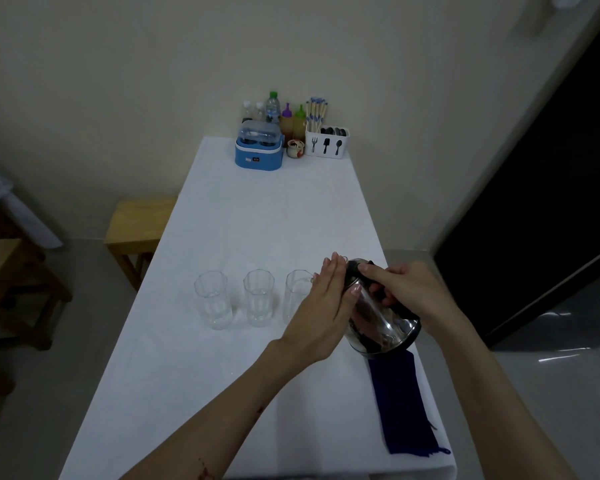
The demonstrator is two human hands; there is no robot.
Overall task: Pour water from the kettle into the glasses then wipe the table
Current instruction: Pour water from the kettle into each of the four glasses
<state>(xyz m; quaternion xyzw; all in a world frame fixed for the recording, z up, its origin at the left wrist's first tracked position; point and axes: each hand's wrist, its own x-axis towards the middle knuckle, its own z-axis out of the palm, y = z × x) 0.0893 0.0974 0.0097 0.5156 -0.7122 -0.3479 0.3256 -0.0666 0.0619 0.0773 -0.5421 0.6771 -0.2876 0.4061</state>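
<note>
The kettle (378, 313) is held tilted near the surface's (257, 220) right edge, the right hand (409, 289) clamped on its handle, the left hand (326, 306) flat against its side. Its spout should be centred over the nearest of 3 glasses (297, 292) and tipped slowly.

The right hand (407, 292) grips the handle of a steel kettle (381, 320), tilted left toward the right glass (297, 294). The left hand (326, 306) lies flat against the kettle's side. Two more glasses (258, 297) stand left. A blue cloth (402, 403) lies near the kettle on the white table (257, 220).
</note>
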